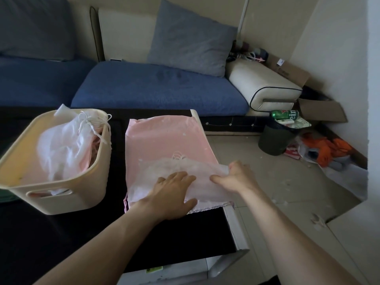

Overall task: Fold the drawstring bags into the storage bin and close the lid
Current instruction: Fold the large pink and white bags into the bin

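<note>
Here, two hands work one sheer white bag on one pink bag, beside one bin.
The left hand (174,194) lies flat and spread on the sheer white bag (174,171); the right hand (234,177) pinches its right edge. Both bags lie on the black table (195,233). The cream storage bin (55,194), lidless, holds bunched white bags (61,147) with loose cords and some pink fabric; their number is unclear.
</note>
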The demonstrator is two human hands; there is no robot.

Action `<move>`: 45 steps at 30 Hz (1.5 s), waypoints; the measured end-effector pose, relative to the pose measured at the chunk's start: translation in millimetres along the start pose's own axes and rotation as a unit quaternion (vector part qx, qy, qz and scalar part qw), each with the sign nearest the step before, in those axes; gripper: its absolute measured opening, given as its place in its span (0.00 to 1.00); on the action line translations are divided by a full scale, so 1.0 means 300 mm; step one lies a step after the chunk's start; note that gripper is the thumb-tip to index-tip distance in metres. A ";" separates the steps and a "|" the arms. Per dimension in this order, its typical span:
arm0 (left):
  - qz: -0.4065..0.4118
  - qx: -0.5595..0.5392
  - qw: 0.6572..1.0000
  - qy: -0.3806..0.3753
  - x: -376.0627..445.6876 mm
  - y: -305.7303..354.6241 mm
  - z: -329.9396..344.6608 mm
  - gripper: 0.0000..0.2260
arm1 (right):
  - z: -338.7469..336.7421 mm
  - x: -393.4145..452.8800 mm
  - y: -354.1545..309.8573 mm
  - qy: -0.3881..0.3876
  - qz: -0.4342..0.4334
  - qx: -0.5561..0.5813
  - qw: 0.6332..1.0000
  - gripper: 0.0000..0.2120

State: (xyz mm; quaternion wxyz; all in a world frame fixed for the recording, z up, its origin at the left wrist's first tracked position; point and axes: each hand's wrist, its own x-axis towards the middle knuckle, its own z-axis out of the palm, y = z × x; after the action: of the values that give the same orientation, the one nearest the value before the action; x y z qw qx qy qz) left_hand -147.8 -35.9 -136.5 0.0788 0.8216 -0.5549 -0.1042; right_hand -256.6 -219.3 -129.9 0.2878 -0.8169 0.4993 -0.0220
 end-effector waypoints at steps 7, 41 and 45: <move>-0.013 -0.012 1.000 0.026 0.005 0.017 0.003 0.30 | -0.089 -0.032 0.010 -0.042 -0.001 0.050 0.998 0.18; -0.176 -0.089 0.823 0.532 -0.424 -0.099 -0.464 0.23 | 0.090 -0.345 -0.572 -0.038 -0.221 0.482 0.847 0.07; -0.212 -0.044 0.891 0.399 -0.443 -0.179 -0.512 0.31 | 0.109 -0.355 -0.769 -0.011 -0.240 0.515 0.822 0.09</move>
State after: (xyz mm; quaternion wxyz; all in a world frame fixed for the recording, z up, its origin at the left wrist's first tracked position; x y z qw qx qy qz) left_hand -108.2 109.6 10.0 0.3060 0.8877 -0.2845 0.1936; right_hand -114.0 -39.0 -16.9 0.6579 -0.6438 0.1998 -0.3359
